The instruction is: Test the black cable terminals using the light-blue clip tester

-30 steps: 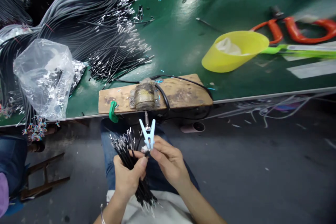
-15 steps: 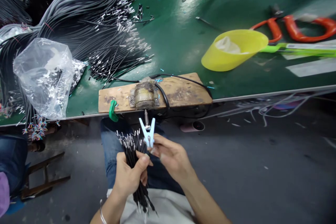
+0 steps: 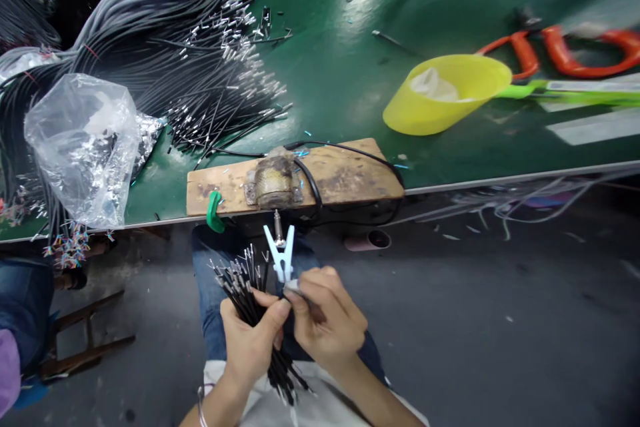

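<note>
A bundle of short black cables [image 3: 241, 297] with silvery ends and fine bare wire tips is gripped in my left hand [image 3: 253, 343], its fingers wrapped round the middle. My right hand [image 3: 327, 317] is pinched close against my left thumb, just right of the bundle. What lies between its fingertips is too small to make out. Right above those fingertips, a light blue plastic clip [image 3: 282, 257] sits on the metal shaft of a small motor [image 3: 275, 181]. The motor is fixed to a wooden board [image 3: 345, 173] at the table's edge.
A green clamp [image 3: 215, 211] grips the board. On the green table [image 3: 325, 67] lie grey cables [image 3: 135, 10], a clear plastic bag [image 3: 83, 140], a yellow scoop-like container [image 3: 435, 110] and orange-handled pliers [image 3: 570, 60]. A wooden stool [image 3: 87, 353] and a co-worker's leg are at left.
My right hand has drawn down from beside the blue clip to my left thumb, its fingers curling in. The cable bundle has tilted, its upper ends leaning further left.
</note>
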Tool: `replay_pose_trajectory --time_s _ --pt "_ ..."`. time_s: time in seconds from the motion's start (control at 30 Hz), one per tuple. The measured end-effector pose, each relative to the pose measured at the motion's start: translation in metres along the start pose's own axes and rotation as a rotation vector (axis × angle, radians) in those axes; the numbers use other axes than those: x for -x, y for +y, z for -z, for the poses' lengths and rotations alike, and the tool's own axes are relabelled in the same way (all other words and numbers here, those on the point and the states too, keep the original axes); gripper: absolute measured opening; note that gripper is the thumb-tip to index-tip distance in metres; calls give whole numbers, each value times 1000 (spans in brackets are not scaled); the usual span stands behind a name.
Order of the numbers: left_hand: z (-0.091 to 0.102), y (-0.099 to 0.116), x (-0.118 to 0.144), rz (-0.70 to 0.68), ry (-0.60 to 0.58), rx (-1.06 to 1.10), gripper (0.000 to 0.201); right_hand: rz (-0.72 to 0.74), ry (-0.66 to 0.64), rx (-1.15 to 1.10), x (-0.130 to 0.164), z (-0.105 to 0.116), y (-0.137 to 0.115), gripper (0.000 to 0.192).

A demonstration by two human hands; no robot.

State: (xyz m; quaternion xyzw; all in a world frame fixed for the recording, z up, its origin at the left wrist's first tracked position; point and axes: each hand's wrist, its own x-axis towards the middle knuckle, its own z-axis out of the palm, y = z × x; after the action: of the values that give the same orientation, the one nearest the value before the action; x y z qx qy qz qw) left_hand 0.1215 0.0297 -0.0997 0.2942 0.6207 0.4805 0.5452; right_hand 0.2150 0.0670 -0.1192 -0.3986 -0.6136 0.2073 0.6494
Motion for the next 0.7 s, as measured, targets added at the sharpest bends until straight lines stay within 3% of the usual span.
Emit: replay_pose_trajectory --time_s 0.07,0.1,0.23,0.33,0.4,0.53,0.6,0.7 --pt "1 -1 0 -13 -1 0 29 80 -23 -24 1 1 3 21" --pt "2 0 -1 -20 1 -1 28 45 -50 -64 0 2 5 20" --pt "7 2 -4 -33 11 -7 22 -277 -195 -313 -7 8 11 7" --pt "10 4 -6 -18 -12 2 25 -414 -327 -438 -10 12 12 7" --pt "12 6 -8 -5 -39 12 29 -565 -372 -570 -11 12 12 12" --pt "13 11 -10 -48 -72 -3 24 -1003 -552 -973 -16 12 12 29" --pt "14 14 -11 -95 -68 -19 18 -1113 -629 -1028 -23 12 15 33" --pt "17 15 -11 -162 -41 -35 14 -1155 -547 -999 -39 9 18 31"
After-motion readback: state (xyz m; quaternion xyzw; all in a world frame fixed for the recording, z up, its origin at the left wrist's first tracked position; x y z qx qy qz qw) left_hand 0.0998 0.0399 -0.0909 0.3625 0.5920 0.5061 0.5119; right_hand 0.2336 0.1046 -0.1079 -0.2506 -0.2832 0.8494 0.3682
